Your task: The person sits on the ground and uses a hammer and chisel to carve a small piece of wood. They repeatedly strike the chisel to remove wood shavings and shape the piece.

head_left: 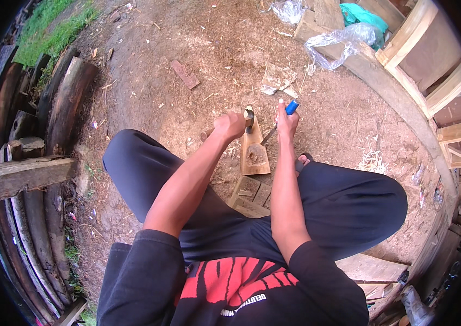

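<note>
**Carving a wooden block on bare dirt**

Gripping a hammer (249,115), the left hand (230,125) is clenched just left of the wooden block (254,152). The right hand (286,124) grasps a blue-handled chisel (279,120), tip touching the block. Clear plastic wrapping (339,42) lies crumpled beyond, beside a teal bag (362,15).

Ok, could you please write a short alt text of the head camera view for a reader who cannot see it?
A seated person's left hand grips a hammer and the right hand holds a blue-handled chisel over a small wooden block on bare dirt ground. Stacked logs lie left, wooden frames and plastic sheeting right.
</note>
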`<state>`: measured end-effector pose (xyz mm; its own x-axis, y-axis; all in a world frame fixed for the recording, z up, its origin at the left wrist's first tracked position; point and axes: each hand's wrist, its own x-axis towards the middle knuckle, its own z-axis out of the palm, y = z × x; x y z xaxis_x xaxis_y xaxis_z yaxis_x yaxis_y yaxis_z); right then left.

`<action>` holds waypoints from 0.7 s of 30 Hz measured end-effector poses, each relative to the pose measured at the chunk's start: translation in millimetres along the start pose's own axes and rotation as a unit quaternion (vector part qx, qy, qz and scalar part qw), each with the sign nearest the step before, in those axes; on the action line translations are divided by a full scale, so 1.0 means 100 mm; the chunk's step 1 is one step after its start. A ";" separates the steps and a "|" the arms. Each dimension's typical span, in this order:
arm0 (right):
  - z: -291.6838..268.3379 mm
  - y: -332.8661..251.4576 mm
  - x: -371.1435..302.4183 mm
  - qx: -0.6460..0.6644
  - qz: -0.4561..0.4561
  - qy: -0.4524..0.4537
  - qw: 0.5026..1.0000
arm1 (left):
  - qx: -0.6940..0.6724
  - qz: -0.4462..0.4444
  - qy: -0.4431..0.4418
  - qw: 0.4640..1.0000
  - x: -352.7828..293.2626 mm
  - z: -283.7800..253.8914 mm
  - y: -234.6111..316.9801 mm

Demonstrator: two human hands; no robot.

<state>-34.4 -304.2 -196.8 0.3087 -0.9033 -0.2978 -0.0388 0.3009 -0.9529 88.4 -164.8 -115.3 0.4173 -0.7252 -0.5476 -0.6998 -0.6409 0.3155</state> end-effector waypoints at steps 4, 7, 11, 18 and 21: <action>0.00 0.08 0.04 -0.023 -0.024 0.024 0.999 | 0.001 -0.010 -0.003 1.000 0.01 0.01 0.00; -0.03 0.14 0.08 -0.045 -0.031 0.070 0.996 | -0.003 -0.017 -0.004 1.000 -0.03 -0.04 0.04; -0.13 0.18 0.15 -0.035 -0.033 0.096 0.994 | -0.009 -0.010 0.001 1.000 -0.06 -0.05 0.06; -0.05 0.07 0.04 -0.015 -0.032 0.095 0.995 | 0.001 -0.007 0.018 1.000 -0.02 0.01 0.02; -0.02 0.11 0.06 -0.028 -0.014 0.067 0.997 | -0.002 0.001 0.019 1.000 -0.02 0.00 0.00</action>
<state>-35.0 -307.6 -209.1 0.1814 -0.9447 -0.2732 -0.0868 0.2614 -0.9613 88.1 -163.3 -114.1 0.4376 -0.7363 -0.5161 -0.6987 -0.6398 0.3202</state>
